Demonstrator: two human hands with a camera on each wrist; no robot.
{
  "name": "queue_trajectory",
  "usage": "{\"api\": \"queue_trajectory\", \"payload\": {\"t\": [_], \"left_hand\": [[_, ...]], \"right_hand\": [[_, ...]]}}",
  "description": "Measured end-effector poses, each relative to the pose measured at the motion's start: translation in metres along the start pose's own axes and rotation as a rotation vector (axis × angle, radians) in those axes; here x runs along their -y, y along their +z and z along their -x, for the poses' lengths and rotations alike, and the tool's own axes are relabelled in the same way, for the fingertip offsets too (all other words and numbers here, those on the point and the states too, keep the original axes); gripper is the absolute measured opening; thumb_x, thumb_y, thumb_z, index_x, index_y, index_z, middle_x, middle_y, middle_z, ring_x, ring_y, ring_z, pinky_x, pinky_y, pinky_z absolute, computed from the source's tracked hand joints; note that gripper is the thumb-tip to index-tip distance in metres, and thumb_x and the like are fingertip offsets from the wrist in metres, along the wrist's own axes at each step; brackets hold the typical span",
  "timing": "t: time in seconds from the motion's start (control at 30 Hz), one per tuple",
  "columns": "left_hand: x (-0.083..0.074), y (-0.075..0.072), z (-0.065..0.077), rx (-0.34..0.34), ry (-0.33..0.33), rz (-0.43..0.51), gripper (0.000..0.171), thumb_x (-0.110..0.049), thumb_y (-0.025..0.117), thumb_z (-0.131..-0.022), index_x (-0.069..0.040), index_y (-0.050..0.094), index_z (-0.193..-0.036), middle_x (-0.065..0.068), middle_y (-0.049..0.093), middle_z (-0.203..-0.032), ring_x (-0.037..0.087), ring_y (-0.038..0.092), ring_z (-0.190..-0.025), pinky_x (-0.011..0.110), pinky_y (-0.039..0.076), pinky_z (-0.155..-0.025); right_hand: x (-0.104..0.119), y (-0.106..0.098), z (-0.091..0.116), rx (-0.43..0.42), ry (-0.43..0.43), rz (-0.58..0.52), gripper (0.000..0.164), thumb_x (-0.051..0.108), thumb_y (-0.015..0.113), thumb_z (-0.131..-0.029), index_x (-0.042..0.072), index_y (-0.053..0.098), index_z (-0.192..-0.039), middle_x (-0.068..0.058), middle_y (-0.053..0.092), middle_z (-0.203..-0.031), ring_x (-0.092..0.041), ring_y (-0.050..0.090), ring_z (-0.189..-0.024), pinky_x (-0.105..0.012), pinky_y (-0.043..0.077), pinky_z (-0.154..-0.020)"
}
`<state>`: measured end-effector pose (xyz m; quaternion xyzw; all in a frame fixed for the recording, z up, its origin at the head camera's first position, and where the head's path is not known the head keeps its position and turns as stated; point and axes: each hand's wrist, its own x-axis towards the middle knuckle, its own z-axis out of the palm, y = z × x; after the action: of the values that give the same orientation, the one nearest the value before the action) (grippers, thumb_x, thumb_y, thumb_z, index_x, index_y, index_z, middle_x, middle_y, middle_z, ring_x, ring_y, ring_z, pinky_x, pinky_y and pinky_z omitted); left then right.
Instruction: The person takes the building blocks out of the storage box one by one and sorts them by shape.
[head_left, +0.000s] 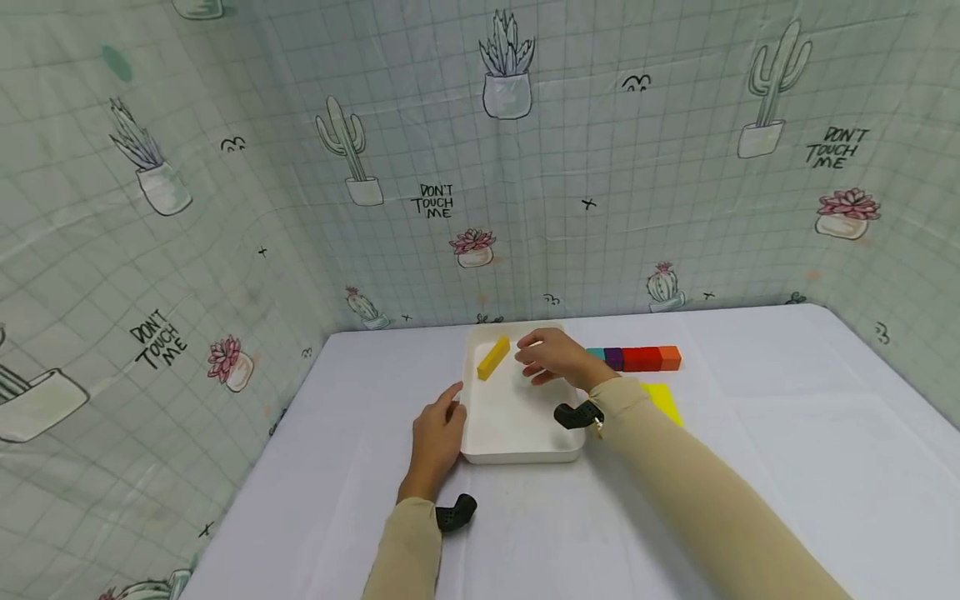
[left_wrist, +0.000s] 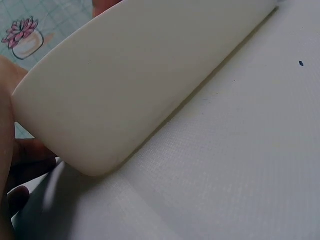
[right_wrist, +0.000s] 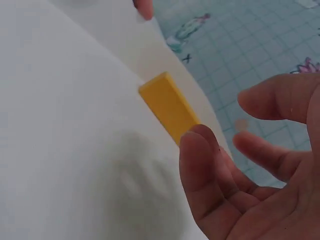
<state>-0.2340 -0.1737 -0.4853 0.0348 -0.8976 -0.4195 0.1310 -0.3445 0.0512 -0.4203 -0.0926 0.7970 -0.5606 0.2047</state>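
Observation:
A yellow oblong block [head_left: 493, 358] lies slanted in the upper left part of a shallow white tray [head_left: 517, 429]. Just to the right of that block, above the tray floor, my right hand [head_left: 553, 354] hovers with loosely bent, parted fingers and nothing between them. In the right wrist view, the block [right_wrist: 170, 107] shows beyond the fingertips, one of which overlaps its near end. My left hand [head_left: 435, 437] rests against the tray's left side, its fingers touching the wall. The left wrist view shows mostly the tray's outer wall [left_wrist: 125, 75].
Right of the tray, a row of coloured blocks [head_left: 641, 359] runs from teal through purple and red to orange. A bright yellow flat piece [head_left: 663, 403] lies partly hidden under the right forearm. A patterned cloth [head_left: 540, 167] hangs behind the white table [head_left: 765, 417].

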Motion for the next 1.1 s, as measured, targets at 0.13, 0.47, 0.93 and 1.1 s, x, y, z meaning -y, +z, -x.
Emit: {"api": "queue_trajectory", "payload": {"t": [0.13, 0.47, 0.93, 1.1], "left_hand": [[-0.001, -0.001, 0.001, -0.002, 0.002, 0.0, 0.043, -0.024, 0.052, -0.1, -0.02, 0.058, -0.143, 0.004, 0.066, -0.108, 0.023, 0.057, -0.097, 0.049, 0.047, -0.093], [-0.001, -0.004, 0.0, -0.022, 0.006, 0.008, 0.042, -0.021, 0.053, -0.1, -0.019, 0.059, -0.142, 0.005, 0.066, -0.107, 0.023, 0.057, -0.097, 0.049, 0.047, -0.092], [-0.004, 0.0, 0.001, -0.022, 0.051, -0.026, 0.041, -0.018, 0.055, -0.099, -0.016, 0.061, -0.14, 0.004, 0.067, -0.105, 0.023, 0.059, -0.096, 0.048, 0.048, -0.09], [-0.004, -0.001, 0.005, -0.018, 0.047, -0.025, 0.041, -0.018, 0.054, -0.1, -0.016, 0.06, -0.141, 0.005, 0.068, -0.106, 0.023, 0.059, -0.096, 0.049, 0.048, -0.089]], "right_hand": [[-0.001, 0.01, -0.011, -0.044, 0.02, -0.001, 0.048, 0.021, 0.061, -0.097, 0.0, 0.05, -0.138, -0.021, 0.062, -0.126, -0.031, 0.066, -0.1, -0.035, 0.059, -0.079], [-0.001, 0.03, -0.033, -0.116, 0.028, 0.012, 0.044, 0.018, 0.063, -0.096, 0.005, 0.052, -0.136, -0.018, 0.059, -0.127, -0.026, 0.066, -0.09, -0.029, 0.059, -0.072], [-0.006, 0.05, -0.039, -0.181, -0.052, 0.162, 0.047, 0.026, 0.063, -0.096, 0.014, 0.057, -0.141, -0.015, 0.057, -0.133, -0.018, 0.06, -0.074, -0.025, 0.053, -0.059], [-0.007, 0.058, -0.039, -0.226, -0.06, 0.237, 0.041, 0.027, 0.063, -0.095, 0.01, 0.063, -0.132, -0.013, 0.058, -0.133, -0.017, 0.056, -0.067, -0.025, 0.05, -0.058]]}}
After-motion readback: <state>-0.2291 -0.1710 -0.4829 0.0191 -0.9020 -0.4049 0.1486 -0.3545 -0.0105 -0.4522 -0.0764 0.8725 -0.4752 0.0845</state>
